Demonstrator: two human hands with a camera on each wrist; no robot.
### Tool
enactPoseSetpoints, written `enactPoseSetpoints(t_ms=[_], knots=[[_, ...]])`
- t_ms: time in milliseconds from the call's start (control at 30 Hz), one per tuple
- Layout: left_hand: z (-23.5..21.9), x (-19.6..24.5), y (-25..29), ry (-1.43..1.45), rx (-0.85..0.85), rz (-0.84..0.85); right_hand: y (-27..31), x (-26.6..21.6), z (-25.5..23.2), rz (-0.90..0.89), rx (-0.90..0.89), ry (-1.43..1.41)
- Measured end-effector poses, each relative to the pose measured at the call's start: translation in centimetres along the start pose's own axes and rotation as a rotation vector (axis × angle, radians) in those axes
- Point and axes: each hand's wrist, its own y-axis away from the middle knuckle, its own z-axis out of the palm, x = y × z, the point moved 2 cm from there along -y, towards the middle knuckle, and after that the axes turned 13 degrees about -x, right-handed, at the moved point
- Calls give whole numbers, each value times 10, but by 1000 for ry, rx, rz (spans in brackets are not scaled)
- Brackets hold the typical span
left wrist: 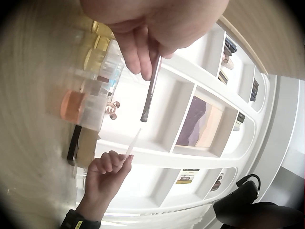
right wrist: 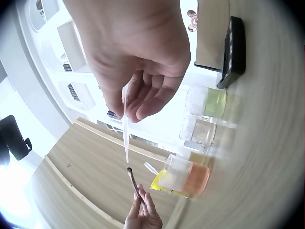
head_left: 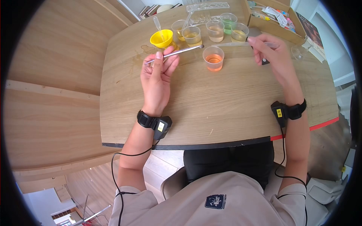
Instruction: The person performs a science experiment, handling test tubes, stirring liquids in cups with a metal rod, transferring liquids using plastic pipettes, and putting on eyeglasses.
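My left hand pinches a thin metal rod with a small spoon-like tip, held slanting above the table. In my right hand is a clear plastic dropper, its narrow tip pointing left toward the rod's tip. A small gap between the two tips shows in the right wrist view, where the dropper is above the rod. Below and between the hands stands a clear cup of orange liquid. The dropper's bulb is mostly hidden by the right hand.
Behind stand several clear cups of pale liquid and one of green liquid. A yellow cup at left has a dropper in it, with a wet patch beside it. An open cardboard box sits back right, near a black block.
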Motion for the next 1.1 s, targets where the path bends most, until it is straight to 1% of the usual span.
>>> enactPoseSetpoints(t_ms=[67,133,167,233,333,467,533,633,767,833,1100], knots=[[0,0,0,-7,9,-1,0,0,0,12,-4,24],[-1,-1,0,-30,14,-13,0,-1,2,104,-9,113],[0,-1,0,-29,14,-14,0,0,1,104,-8,113],[1,0,0,-35,25,-28,0,2,-2,46,-16,40],[3,1,0,-32,32,-28,0,0,-1,71,-13,83],[3,1,0,-37,32,-27,0,-1,-1,67,-24,43],[3,1,0,-32,33,-28,1,-2,-1,12,-15,1],[3,0,0,-34,31,-30,1,-7,4,-3,-27,15],[3,1,1,-34,35,-36,1,-6,5,8,-32,0],[2,0,1,-68,4,-53,1,-7,5,-7,-32,1],[2,0,1,-40,6,-63,3,-11,7,9,-46,26]])
